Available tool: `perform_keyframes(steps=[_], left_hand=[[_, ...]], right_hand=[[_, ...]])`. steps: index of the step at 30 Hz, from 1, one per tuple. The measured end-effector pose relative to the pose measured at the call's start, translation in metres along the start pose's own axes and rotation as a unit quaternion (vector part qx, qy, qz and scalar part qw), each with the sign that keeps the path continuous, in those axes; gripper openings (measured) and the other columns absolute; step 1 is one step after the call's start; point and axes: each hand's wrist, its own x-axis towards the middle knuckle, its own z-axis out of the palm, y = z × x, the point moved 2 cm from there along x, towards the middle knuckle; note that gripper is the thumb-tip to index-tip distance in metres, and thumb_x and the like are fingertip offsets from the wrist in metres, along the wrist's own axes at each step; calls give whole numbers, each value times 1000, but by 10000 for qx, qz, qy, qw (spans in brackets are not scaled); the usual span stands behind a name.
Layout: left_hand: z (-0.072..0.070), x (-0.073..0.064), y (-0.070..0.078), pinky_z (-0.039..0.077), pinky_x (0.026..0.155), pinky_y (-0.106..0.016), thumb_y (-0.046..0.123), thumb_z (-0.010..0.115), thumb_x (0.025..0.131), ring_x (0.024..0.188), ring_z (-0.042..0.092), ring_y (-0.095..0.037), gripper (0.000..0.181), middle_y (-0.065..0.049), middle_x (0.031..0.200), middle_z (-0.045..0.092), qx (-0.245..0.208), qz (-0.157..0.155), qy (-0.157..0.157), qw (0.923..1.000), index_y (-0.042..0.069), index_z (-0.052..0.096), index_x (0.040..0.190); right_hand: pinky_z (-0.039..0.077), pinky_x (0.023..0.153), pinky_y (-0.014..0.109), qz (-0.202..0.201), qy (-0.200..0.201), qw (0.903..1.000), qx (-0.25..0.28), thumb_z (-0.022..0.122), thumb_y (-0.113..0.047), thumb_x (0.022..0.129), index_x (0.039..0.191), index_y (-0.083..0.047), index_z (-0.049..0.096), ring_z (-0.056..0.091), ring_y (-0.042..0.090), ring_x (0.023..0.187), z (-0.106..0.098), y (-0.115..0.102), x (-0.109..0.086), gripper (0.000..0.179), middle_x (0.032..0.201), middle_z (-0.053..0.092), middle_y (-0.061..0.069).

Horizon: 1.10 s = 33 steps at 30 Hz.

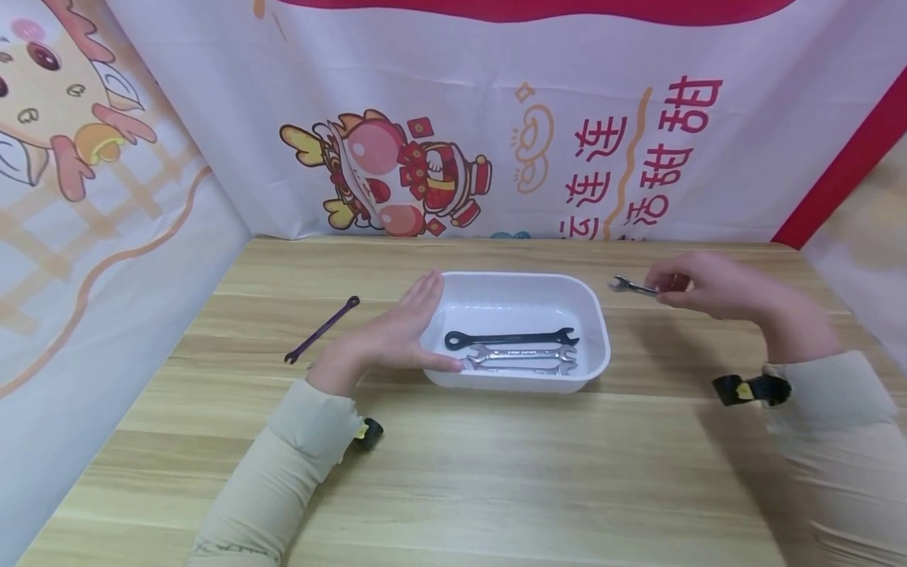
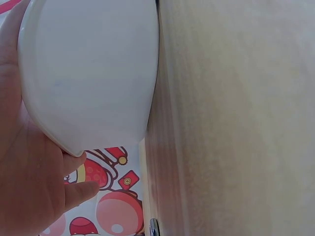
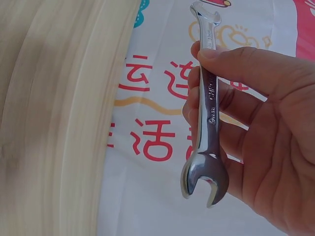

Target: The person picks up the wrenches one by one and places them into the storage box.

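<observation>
In the head view a white plastic tub stands mid-table, with a black combination wrench and silver open-end wrenches lying in it. My left hand holds the tub's left end, its thumb over the front rim and its fingers along the far left corner. To the right of the tub, my right hand pinches a small silver double open-end wrench by its shank. Both open ends stick out of the grip in the right wrist view.
A dark purple wrench lies slantwise on the wooden table, left of the tub. Behind the table's far edge hangs a printed white cloth, and another patterned cloth borders the left side.
</observation>
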Motion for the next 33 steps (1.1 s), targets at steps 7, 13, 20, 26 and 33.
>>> perform_keyframes(steps=[7, 13, 20, 26, 33], left_hand=[[0, 0, 0, 8, 126, -48, 75, 72, 71, 155, -16, -19, 136, 2, 166, -20, 3, 3, -4, 10000, 14, -10, 160], [-2, -1, 2, 9, 126, -49, 74, 73, 71, 155, -16, -18, 135, 3, 166, -21, -35, -30, -36, 10000, 15, -11, 160], [-2, -2, 2, 9, 126, -49, 73, 73, 71, 155, -16, -18, 135, 3, 166, -21, -48, -37, -38, 10000, 15, -11, 160], [-2, -2, 2, 9, 126, -49, 74, 72, 71, 155, -16, -18, 135, 4, 166, -21, -40, -40, -44, 10000, 14, -11, 160], [-2, -1, 2, 7, 126, -47, 76, 71, 70, 155, -17, -18, 136, 3, 166, -22, 18, -22, -35, 10000, 13, -10, 159]], right_hand=[[58, 77, 37, -4, 40, 9999, 136, 67, -9, 93, 111, -12, 72, 60, 21, 92, 1, -9, 1, 19, 101, 70, 5], [59, 79, 38, -165, 197, 9992, 299, 68, -8, 92, 113, -10, 72, 62, 20, 91, 2, -17, 5, 21, 105, 72, 7], [59, 80, 40, -384, 288, 9981, 386, 68, -7, 92, 112, -11, 72, 63, 19, 91, 2, -28, 11, 21, 103, 72, 5], [59, 82, 39, -761, 398, 9958, 307, 67, -3, 92, 110, -11, 73, 64, 17, 90, 4, -40, 16, 21, 99, 71, 3], [60, 82, 40, -1011, 467, 9935, 236, 66, -4, 93, 112, -10, 73, 65, 19, 93, 6, -54, 24, 21, 102, 72, 5]])
